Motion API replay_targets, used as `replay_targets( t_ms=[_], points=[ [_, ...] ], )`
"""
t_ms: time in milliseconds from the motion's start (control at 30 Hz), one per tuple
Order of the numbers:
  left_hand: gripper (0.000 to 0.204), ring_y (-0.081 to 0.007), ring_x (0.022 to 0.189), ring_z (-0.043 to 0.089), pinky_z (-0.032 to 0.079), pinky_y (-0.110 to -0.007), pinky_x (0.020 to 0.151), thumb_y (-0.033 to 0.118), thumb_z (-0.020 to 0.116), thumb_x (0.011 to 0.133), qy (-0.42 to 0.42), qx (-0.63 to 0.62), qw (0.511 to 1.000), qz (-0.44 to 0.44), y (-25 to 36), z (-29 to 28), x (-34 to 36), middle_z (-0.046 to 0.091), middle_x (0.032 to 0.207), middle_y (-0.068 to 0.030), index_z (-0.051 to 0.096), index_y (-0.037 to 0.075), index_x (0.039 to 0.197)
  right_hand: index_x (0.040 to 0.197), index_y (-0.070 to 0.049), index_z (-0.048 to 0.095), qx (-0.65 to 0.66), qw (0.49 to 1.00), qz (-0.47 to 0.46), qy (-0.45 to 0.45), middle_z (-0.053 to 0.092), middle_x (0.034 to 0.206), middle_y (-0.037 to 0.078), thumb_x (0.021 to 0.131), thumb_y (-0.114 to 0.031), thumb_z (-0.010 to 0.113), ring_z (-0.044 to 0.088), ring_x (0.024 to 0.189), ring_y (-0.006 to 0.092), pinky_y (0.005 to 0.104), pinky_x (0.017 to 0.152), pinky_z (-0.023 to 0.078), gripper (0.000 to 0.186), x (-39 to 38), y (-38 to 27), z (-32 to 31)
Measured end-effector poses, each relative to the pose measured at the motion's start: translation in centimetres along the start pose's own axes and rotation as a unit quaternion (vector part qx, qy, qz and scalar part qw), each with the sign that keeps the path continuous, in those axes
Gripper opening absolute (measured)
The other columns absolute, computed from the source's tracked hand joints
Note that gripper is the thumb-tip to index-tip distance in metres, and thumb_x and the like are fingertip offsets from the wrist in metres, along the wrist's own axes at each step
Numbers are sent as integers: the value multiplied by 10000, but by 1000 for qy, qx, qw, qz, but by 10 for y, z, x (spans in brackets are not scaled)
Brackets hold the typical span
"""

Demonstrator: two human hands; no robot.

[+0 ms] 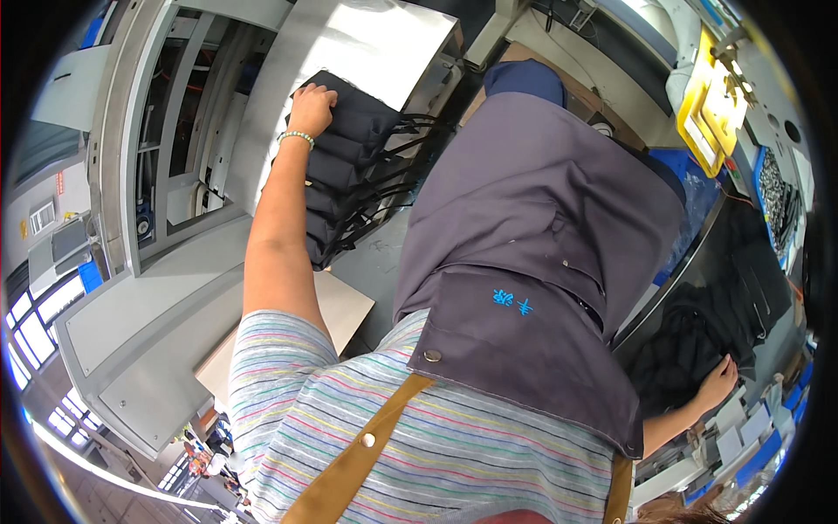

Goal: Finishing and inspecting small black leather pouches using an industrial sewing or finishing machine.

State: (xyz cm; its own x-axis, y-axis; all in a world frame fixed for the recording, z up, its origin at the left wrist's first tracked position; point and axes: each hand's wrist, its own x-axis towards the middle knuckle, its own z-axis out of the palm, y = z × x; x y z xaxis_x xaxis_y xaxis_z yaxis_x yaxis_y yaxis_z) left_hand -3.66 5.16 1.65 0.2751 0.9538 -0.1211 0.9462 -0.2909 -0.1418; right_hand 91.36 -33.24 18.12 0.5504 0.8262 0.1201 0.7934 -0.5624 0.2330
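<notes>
My left hand [312, 109] has its fingers curled on the top edge of a row of black fabric pieces [345, 175], which have dark straps trailing to their right. The pieces lie along a shiny metal surface [375, 48]. At the far right, my right hand [717, 382] grips at the edge of a heap of black fabric [676, 349], its fingertips close together.
Grey metal machine housing [148, 323] stands on the left, beside a pale board [349, 306]. A yellow machine fitting [698, 105] is at upper right, near a blue plastic-lined bin [676, 240]. My dark apron [515, 175] fills the middle.
</notes>
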Motion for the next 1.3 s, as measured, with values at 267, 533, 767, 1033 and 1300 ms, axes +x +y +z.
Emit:
replay_targets(
  t_ms=[267,533,767,1033,1300],
  points=[
    [131,-286,1032,609,434,-469,928,57,593,808,-21,-12,999,-21,0,28,4,658,963,-64,687,130,862,1207,-58,707,45,992,6,114,647,1300,155,1023,-374,533,580,1234,322,391,1067,423,404,-11,5,-19],
    [299,-318,1128,625,462,-438,987,36,578,866,131,-134,982,0,-10,-72,-25,677,1169,-103,684,84,1141,1072,-53,776,46,978,-40,200,725,1149,135,989,-345,614,669,1100,296,386,966,506,344,-11,11,-48],
    [295,-402,1163,622,500,-406,1005,228,553,1010,-5,-378,920,-106,19,-248,-86,709,1140,-173,692,16,1161,1334,-71,630,48,997,-30,44,617,1350,179,1005,-368,567,562,1266,361,410,1066,431,449,26,63,-17],
    [254,-258,1127,638,447,-337,1006,67,610,933,-24,-394,912,114,148,-282,-76,695,1174,-141,662,-34,1161,1207,-141,707,16,1000,-7,-3,690,1204,145,923,-288,631,621,1155,370,421,988,491,329,28,12,-17],
    [282,-216,1162,631,437,-331,1046,108,533,1022,-112,-611,775,119,233,-207,-49,675,1227,-123,626,-38,1245,975,-158,766,114,967,139,179,725,1027,48,882,-236,686,680,976,298,382,852,528,146,1,-12,-43]
  ],
)
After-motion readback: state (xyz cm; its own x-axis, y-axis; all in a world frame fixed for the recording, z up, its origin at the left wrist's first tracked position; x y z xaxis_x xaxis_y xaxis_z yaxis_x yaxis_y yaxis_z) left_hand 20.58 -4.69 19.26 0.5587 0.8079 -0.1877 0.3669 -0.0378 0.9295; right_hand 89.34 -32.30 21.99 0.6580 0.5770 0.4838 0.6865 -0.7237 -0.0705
